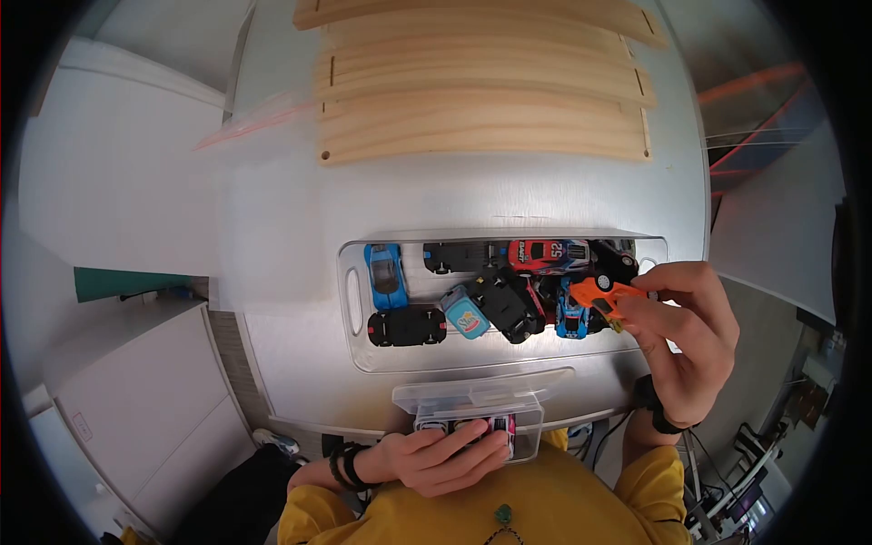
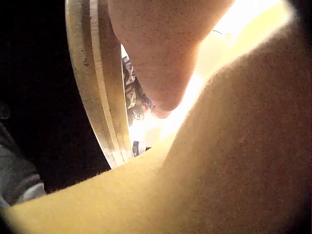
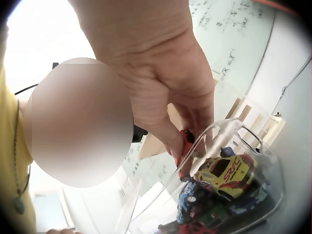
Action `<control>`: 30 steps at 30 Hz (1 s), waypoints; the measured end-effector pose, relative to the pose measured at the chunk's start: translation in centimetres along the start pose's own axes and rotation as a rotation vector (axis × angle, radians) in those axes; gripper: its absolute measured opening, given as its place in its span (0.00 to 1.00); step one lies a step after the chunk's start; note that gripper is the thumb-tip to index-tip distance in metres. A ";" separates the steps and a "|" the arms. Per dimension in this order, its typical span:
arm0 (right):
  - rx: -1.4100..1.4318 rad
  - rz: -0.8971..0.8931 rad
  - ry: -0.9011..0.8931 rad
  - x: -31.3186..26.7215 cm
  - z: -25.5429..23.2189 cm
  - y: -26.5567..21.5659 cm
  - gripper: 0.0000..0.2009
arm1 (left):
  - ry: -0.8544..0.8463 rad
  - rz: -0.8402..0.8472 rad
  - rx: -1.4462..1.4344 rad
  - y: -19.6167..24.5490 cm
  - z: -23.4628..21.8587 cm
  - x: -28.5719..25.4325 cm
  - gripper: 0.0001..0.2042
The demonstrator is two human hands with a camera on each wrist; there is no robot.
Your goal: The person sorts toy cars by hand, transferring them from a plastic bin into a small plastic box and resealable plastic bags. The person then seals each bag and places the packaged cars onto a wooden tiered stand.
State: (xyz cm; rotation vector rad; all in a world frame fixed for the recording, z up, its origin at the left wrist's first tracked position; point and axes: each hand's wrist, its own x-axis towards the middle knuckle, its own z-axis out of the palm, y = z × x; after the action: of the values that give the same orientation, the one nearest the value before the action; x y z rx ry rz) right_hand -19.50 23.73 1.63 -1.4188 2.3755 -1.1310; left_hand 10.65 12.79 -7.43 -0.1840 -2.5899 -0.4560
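Observation:
My right hand point(image 1: 686, 336) pinches an orange toy car point(image 1: 595, 295) above the right end of a long clear plastic bin point(image 1: 350, 354). Several toy cars lie in the bin: a blue one point(image 1: 387, 275) at the left, a red one marked 52 point(image 1: 545, 252) at the back, and some turned underside up. In the right wrist view a yellow toy car point(image 3: 229, 173) sits close under the fingers. Against the yellow shirt, my left hand point(image 1: 450, 459) holds a small clear plastic box point(image 1: 527, 436), fingers across its near side. Toy cars show inside, partly hidden by those fingers.
Wooden slatted boards point(image 1: 481, 123) stand at the far side of the metal table point(image 1: 282, 354). The small box's raised clear lid point(image 1: 427, 395) leans toward the bin, by the table's near edge. A white cabinet point(image 1: 150, 400) stands to the left.

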 end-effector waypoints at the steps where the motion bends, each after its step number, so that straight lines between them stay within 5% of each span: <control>1: 0.007 -0.011 0.014 -0.1 -0.1 0.2 0.12 | -0.005 0.008 -0.004 0.0 0.1 0.1 0.15; 14: 0.039 0.014 0.158 -0.5 -1.0 0.8 0.12 | -0.023 -0.033 -0.014 0.4 0.0 -0.5 0.15; 30: 0.041 -0.040 0.081 -0.4 -0.5 1.2 0.10 | 0.014 -0.054 -0.015 0.6 0.3 -0.6 0.16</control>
State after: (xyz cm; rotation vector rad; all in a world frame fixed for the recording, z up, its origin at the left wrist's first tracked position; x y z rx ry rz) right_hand -20.37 24.64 1.08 -1.4396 2.3729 -1.2621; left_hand 11.14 13.47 -7.80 -0.1153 -2.5836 -0.4941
